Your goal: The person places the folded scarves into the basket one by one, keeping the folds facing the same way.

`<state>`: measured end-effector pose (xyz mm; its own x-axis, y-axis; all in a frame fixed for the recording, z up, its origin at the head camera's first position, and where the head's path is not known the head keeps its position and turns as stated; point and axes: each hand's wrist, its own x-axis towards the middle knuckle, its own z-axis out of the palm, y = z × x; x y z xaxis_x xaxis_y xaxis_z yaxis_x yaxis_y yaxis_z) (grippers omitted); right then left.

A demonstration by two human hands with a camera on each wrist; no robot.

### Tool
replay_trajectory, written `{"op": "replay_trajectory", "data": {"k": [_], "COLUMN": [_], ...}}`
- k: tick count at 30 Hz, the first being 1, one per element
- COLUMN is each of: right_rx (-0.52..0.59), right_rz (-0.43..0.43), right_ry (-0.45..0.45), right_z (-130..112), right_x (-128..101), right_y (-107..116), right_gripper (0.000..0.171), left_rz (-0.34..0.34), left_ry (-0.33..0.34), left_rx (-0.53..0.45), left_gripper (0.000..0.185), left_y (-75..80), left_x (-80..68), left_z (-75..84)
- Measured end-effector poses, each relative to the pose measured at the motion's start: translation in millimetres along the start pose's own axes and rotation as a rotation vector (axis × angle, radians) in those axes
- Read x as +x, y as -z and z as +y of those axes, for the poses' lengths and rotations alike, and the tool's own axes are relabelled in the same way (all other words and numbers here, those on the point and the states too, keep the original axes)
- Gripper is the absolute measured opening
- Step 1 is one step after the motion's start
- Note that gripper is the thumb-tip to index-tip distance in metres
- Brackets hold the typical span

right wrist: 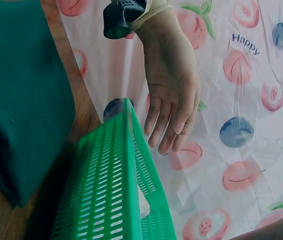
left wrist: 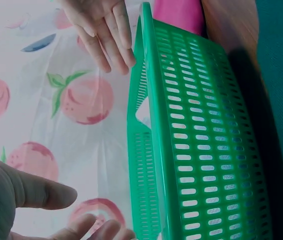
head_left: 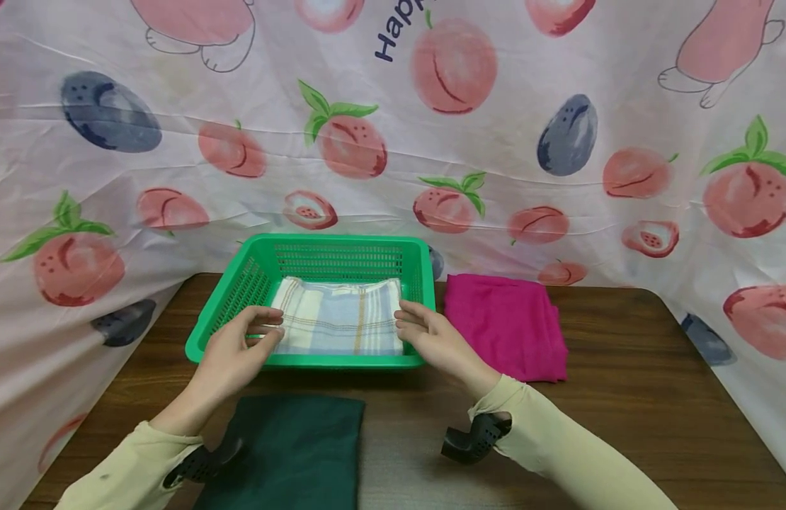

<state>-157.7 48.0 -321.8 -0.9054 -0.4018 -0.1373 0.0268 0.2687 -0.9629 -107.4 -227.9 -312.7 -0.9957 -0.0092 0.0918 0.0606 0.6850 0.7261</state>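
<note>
A folded plaid cloth lies flat inside a green plastic basket at the middle of the table. My left hand hovers over the basket's left front, its fingers relaxed by the cloth's left edge. My right hand mirrors it at the cloth's right edge. Neither hand grips anything. In the left wrist view my right hand hangs with straight fingers just above the basket rim. The right wrist view shows my left hand the same way above the basket.
A folded magenta cloth lies right of the basket. A folded dark green cloth lies in front of it, near the table's front edge. A peach-print sheet hangs behind and on both sides of the wooden table.
</note>
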Motion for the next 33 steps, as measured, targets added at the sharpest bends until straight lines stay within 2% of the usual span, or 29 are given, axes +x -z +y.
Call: {"op": "replay_trajectory", "data": {"k": [5,9,22,33], "right_rx": [-0.017,-0.013,0.030,0.035], "right_rz": [-0.029,-0.054,-0.098,-0.121], "right_ry": [0.058,0.097,0.120,0.081], "right_z": [0.1,2.2,9.3,15.0], "right_x": [-14.1,-23.6,-43.5,-50.5], "right_y": [5.7,9.9,17.2,15.0], "right_gripper": [0.049,0.047,0.046,0.038], "left_rz": [0.010,0.001,-0.014,-0.021], "left_ry": [-0.041,-0.049,-0.005,0.044], "left_rx": [0.032,0.040,0.066,0.092], "left_gripper": [0.031,0.029,0.027,0.020], "left_y": [1.4,1.8,1.4,-4.0], "left_x": [-11.4,-19.8,-32.6,-43.9], "left_z": [1.2,0.9,2.5,-4.1]}}
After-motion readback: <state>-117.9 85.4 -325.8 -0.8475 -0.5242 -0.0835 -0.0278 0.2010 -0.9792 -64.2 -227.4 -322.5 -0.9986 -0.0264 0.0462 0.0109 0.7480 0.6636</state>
